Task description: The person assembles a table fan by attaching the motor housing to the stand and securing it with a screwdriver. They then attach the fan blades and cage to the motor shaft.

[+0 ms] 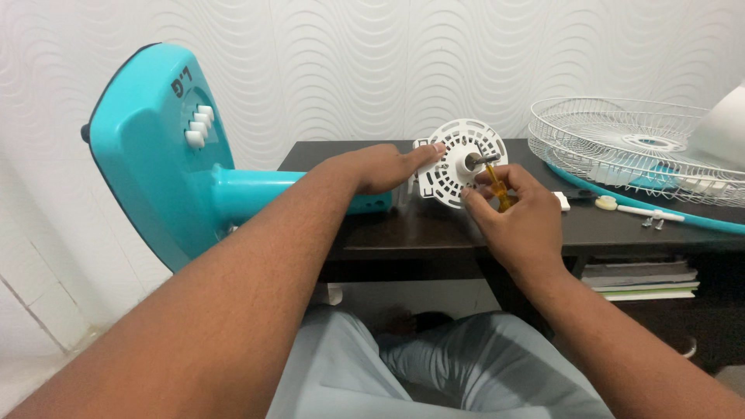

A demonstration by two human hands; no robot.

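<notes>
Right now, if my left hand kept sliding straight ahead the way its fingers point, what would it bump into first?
Your left hand points right, fingertips already at the edge of the white round fan motor cover. It would press into that cover first, probably toward the metal shaft in the middle; depth is hard to judge here.

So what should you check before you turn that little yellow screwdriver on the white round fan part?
1. Left hand steadies the white round motor plate: ok, its fingers rest on the plate's edge.
2. Right hand grips the yellow screwdriver: ok.
3. Screwdriver tip seated in a screw: cannot tell, the fingers hide it.
4. Teal fan stand lies supported on the dark table: ok.
5. Loose small parts away from the table edge: ok, they lie beside the wire grille.
</notes>
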